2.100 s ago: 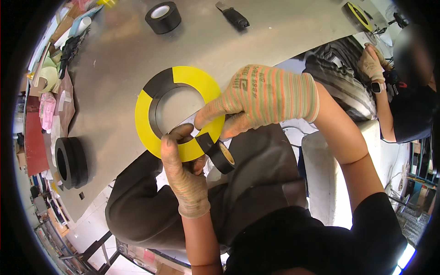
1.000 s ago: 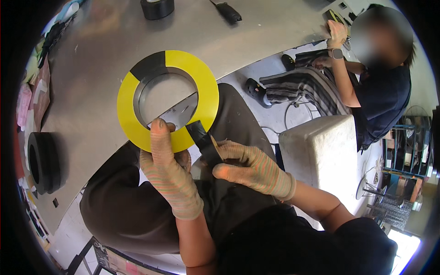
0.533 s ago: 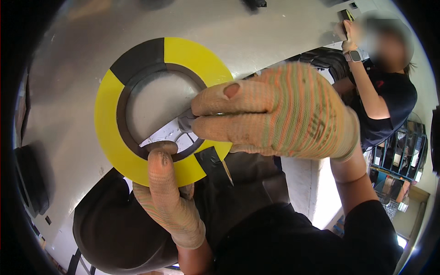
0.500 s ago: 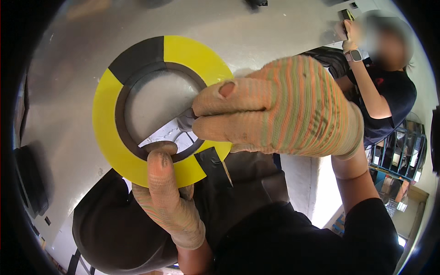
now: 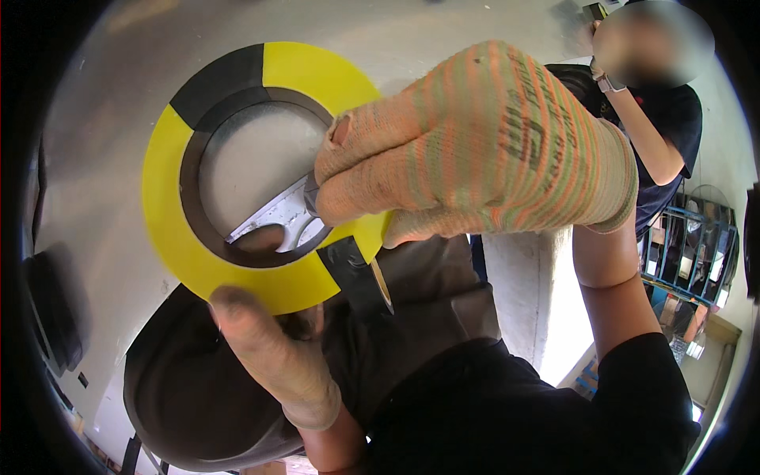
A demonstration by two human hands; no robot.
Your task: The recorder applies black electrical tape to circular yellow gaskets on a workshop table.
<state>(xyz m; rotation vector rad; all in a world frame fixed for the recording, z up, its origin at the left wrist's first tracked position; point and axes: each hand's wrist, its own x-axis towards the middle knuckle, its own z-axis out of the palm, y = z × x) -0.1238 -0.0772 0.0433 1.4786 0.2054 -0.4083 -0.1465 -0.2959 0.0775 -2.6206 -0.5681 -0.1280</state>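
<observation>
A flat yellow ring (image 5: 168,202) with a dark inner wall is tilted toward me. One black band (image 5: 219,89) crosses its upper left, and a shiny black strip (image 5: 342,264) lies over its lower right. My left hand (image 5: 273,356), gloved, has its thumb at the ring's lower edge; a fingertip shows through the hole from behind. My right hand (image 5: 483,150), in a striped glove, is closed over the ring's right side, its fingers over the hole and its thumb outside. A grey piece shows at those fingertips. A pointed metal blade (image 5: 381,286) sticks out below; its other end is hidden.
A broad grey surface (image 5: 150,55) spreads behind the ring. At upper right another person in a dark shirt (image 5: 669,127) raises one arm. A blue rack (image 5: 685,249) stands at the right. Dark fabric (image 5: 206,388) lies below my hands, and a black object (image 5: 51,313) is at the left.
The ring and my right hand have shifted up and left together. My left thumb has slid from the ring's face down to its lower outer edge. The other person appears higher in view.
</observation>
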